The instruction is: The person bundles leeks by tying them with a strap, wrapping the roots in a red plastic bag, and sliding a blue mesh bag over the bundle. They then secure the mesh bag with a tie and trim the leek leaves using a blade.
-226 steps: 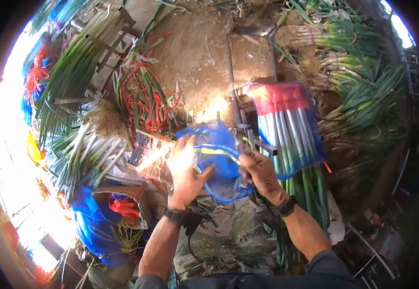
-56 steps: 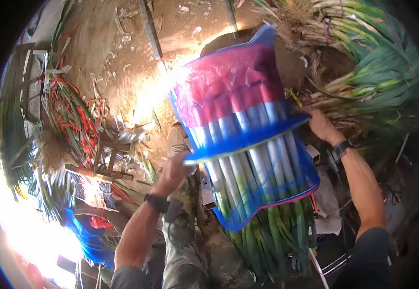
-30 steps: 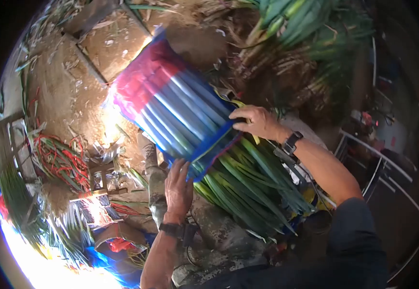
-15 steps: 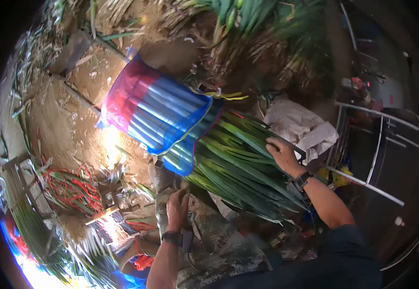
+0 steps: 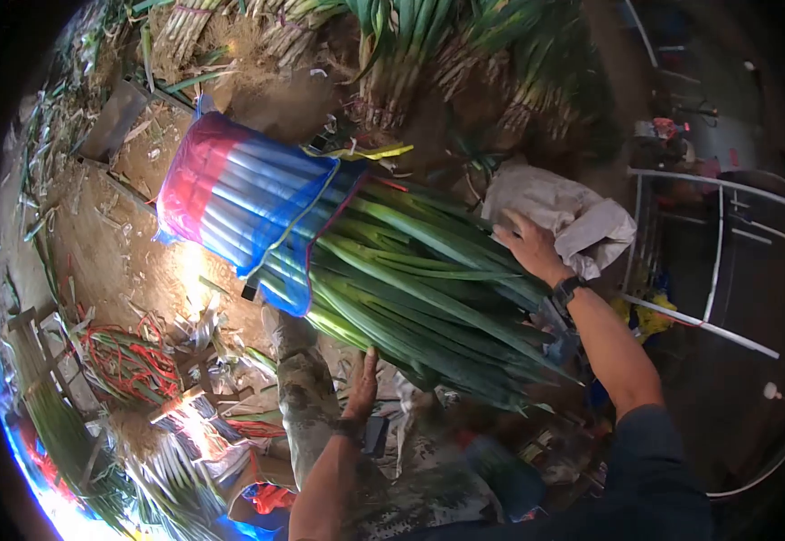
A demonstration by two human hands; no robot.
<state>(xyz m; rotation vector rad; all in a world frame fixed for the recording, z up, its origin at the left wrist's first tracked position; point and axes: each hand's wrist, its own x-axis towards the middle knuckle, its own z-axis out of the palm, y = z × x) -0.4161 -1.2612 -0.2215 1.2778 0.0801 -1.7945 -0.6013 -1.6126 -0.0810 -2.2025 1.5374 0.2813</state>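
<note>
On the blue-red bag [image 5: 230,194] around the leek bundle [image 5: 410,288], no legible writing.

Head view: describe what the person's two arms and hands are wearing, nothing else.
Both hands are bare, no gloves. The left hand has a dark band at its wrist, and the forearm behind it is uncovered. The right hand has a dark wristwatch on a dark strap; its forearm is uncovered too, with a dark grey-blue sleeve pushed up towards the elbow.
</note>
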